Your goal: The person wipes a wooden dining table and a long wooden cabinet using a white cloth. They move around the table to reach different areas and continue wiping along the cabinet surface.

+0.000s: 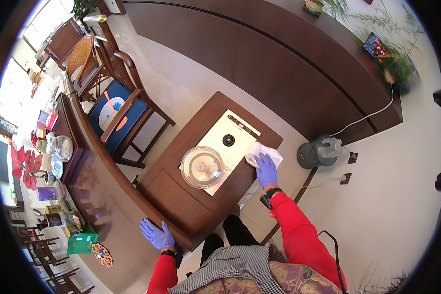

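Note:
My right hand [266, 171], in a purple glove, presses a white cloth [264, 153] onto the brown wooden side table [176, 194], beside the right edge of a white induction cooker [226, 147]. A round glass lid or pot [202, 167] with a knob at its middle rests over the near left part of the cooker. To the left, my gloved left hand [157, 234] lies flat, fingers spread, on the near edge of the long wooden desk [121, 235]. Nothing is seen in its grasp.
A wooden armchair with a blue seat [117, 114] stands beyond the desk. On the desk are a green packet [82, 240], a woven trivet [102, 255], and a red-leaved plant [26, 167]. A large water bottle [316, 152] and cables lie by the right wall.

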The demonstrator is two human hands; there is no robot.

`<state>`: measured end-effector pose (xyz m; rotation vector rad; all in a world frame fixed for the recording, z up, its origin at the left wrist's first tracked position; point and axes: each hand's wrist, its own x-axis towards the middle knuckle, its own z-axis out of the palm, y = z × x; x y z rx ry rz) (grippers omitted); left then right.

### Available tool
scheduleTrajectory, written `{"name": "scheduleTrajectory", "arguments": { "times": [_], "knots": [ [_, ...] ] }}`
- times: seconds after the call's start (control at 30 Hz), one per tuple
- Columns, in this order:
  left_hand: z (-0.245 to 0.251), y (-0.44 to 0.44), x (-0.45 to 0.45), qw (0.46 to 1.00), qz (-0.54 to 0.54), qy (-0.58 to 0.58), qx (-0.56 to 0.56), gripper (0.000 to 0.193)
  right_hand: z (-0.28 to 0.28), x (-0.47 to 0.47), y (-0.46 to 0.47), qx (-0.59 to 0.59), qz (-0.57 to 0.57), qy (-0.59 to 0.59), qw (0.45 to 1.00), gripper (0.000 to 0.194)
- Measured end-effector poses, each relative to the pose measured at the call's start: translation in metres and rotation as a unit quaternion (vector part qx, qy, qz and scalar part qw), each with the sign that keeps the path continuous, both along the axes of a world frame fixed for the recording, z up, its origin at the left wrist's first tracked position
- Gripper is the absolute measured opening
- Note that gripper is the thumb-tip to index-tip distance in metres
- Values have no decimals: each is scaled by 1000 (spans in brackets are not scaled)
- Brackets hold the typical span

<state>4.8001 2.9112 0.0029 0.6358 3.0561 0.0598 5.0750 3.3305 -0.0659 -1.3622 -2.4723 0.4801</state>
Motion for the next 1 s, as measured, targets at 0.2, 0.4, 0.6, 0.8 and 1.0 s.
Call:
{"name": "scheduleTrajectory", "arguments": {
  "times": [0.2,0.4,0.6,0.8,1.0],
  "knots": [
    [-4,-1,0,1000,-1,20,-1,80,-7,-45,-21,-10,74,-27,997,53],
    [-4,-1,1,1000,7,4,1,81,9,-4,-88,-38,170,-37,984,61],
    [0,-1,0,1000,9,-12,-6,81,4,39,-55,-44,86,-84,992,57],
    [0,3,1,999,7,10,-29,80,-8,16,37,12,-34,-21,999,51],
    [3,8,0,997,7,4,-78,80,-12,-46,79,6,57,-10,998,50]
  ]
}}
